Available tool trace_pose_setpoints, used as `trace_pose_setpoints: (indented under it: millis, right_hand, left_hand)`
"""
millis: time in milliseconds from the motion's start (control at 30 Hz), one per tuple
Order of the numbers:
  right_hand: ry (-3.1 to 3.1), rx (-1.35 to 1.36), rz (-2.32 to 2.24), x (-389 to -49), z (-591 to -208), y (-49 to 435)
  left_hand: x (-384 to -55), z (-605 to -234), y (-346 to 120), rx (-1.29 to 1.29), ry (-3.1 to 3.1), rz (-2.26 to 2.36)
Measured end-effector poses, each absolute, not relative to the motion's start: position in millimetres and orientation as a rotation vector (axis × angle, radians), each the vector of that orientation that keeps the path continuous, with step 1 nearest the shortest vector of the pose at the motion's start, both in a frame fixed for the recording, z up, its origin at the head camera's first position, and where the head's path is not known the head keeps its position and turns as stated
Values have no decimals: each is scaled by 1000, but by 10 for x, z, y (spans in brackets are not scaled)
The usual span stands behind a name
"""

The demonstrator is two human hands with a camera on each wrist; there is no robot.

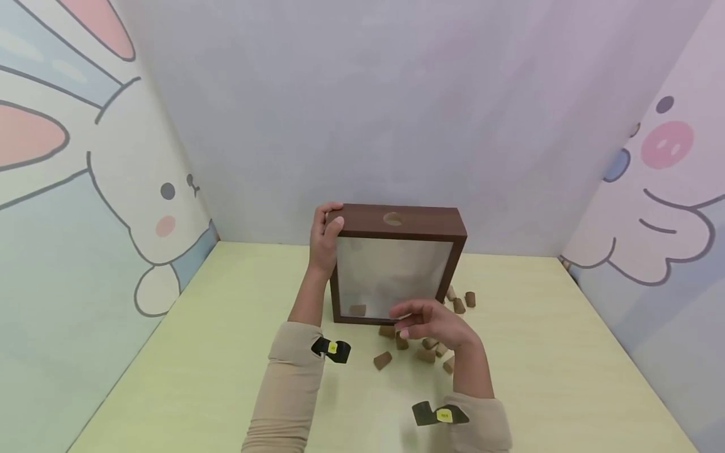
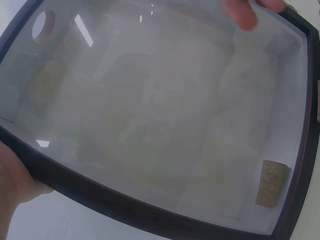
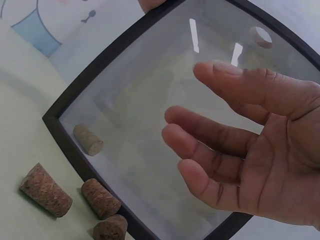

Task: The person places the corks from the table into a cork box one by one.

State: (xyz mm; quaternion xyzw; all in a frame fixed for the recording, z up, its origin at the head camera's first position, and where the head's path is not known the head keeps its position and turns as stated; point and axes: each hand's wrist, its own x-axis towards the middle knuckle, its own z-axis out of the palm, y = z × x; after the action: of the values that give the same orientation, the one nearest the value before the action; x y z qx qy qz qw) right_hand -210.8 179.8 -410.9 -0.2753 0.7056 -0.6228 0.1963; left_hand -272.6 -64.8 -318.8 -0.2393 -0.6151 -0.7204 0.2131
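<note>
A dark brown box frame [image 1: 404,220] with a clear front stands upright on the table, a round hole in its top. My left hand [image 1: 326,242] grips its upper left corner, the thumb over the top edge. Inside, one cork [image 2: 272,183] lies on the bottom at the left. My right hand [image 1: 433,324] hovers in front of the lower right part of the pane, fingers loosely bent, palm empty in the right wrist view. Below that hand, several loose corks [image 1: 382,360] lie on the table along the front of the frame.
More corks [image 1: 459,306] lie to the right of the frame on the pale yellow-green table [image 1: 238,352]. A plain light wall [image 1: 362,113] rises close behind it. Walls with cartoon animals [image 1: 141,189] border both sides.
</note>
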Motion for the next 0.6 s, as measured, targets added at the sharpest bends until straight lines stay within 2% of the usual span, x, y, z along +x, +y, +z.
trace_pose_setpoints:
  millis: [600]
  right_hand:
    - [2163,-747,-1402,-2109,-4360,1642]
  left_hand:
    - [-2738,-3193,-663,-657,-1709,-2008]
